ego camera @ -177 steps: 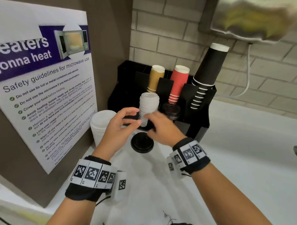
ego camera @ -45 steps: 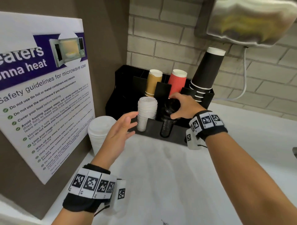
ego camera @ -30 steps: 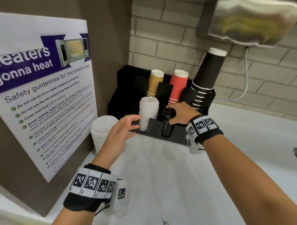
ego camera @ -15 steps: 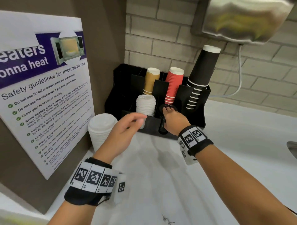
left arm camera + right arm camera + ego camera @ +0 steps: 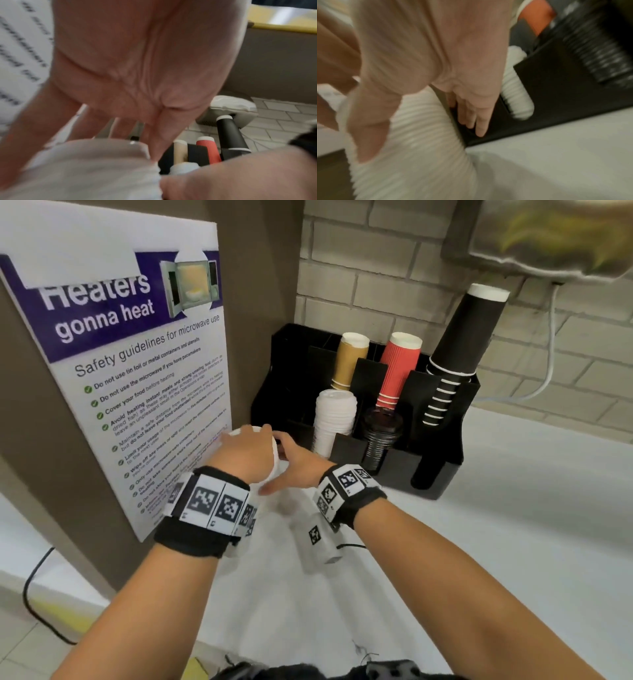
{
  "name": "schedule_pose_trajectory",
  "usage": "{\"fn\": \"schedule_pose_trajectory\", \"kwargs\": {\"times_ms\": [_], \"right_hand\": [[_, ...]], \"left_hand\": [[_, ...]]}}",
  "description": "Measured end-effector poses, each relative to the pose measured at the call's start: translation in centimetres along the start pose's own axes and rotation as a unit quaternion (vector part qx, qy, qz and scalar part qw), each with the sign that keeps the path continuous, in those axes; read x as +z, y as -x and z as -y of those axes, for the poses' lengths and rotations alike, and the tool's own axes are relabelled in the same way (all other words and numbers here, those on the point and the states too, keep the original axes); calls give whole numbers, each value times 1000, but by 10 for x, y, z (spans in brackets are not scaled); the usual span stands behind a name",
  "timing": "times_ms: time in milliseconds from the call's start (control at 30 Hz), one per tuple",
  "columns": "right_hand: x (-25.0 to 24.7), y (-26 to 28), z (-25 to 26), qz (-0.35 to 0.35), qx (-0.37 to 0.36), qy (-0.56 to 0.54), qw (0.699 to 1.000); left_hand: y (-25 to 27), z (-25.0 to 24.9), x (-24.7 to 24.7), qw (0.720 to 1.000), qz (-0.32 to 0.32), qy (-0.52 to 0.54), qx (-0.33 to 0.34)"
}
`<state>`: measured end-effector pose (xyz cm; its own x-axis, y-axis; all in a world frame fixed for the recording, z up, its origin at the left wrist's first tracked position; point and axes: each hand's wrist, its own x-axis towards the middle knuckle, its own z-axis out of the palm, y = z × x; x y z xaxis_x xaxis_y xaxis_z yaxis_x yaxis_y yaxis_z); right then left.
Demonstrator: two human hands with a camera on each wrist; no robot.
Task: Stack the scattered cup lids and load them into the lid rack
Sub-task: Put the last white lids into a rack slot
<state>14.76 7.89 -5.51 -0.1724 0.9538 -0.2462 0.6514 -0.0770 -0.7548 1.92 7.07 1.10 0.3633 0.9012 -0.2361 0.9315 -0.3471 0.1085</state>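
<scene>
A tall stack of white cup lids (image 5: 419, 162) stands on the counter left of the black lid rack (image 5: 438, 474). My left hand (image 5: 246, 450) lies over its top, fingers bent over the far edge. My right hand (image 5: 296, 462) holds its right side, thumb in front and fingers (image 5: 477, 121) behind, against the rack. Only slivers of the stack (image 5: 275, 453) show between my hands in the head view. In the rack's front slots sit a smaller stack of white lids (image 5: 334, 419) and a stack of black lids (image 5: 380, 433).
Brown cups (image 5: 351, 361), red cups (image 5: 399, 368) and tall black cups (image 5: 462, 337) stand in the rack's back slots. A microwave poster (image 5: 137, 371) on a brown panel is close on the left. A metal dispenser (image 5: 548, 234) hangs above. White counter (image 5: 496, 542) stretches right.
My right hand has left the black lids in the rack and moved left to the big white stack. My left hand has dropped onto that stack's top.
</scene>
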Motion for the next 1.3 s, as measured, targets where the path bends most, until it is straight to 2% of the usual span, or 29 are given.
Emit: {"fn": "schedule_pose_trajectory", "kwargs": {"times_ms": [167, 300, 400, 633, 833, 933, 1033, 1100, 1200, 1300], "right_hand": [[13, -13, -5, -17, -32, -74, 997], [6, -4, -21, -99, -46, -66, 992], [-2, 16, -39, -176, -11, -64, 982], [-14, 77, -88, -343, 72, -103, 931], [-16, 91, -97, -410, 85, -125, 900], [-23, 97, -96, -392, 90, -101, 910], [-44, 113, -89, -310, 126, -35, 942], [-65, 125, -79, -278, 138, 6, 950], [-94, 129, -59, -230, 85, 65, 967], [-109, 113, -38, -155, 58, 133, 977]], "left_hand": [[-8, 8, 22, 1000, -5, -14, 28], [-20, 2, 34, 998, -17, 11, 68], [-27, -18, 35, 992, 4, 31, 119], [-29, -73, 45, 945, 4, 132, 299], [-43, -96, 50, 914, 4, 179, 365], [-44, -95, 50, 896, 0, 244, 370], [-40, -83, 46, 858, -35, 363, 363], [-36, -69, 45, 831, -78, 433, 341], [-31, -48, 50, 790, -104, 537, 275], [-26, -34, 58, 771, -108, 584, 230]]}}
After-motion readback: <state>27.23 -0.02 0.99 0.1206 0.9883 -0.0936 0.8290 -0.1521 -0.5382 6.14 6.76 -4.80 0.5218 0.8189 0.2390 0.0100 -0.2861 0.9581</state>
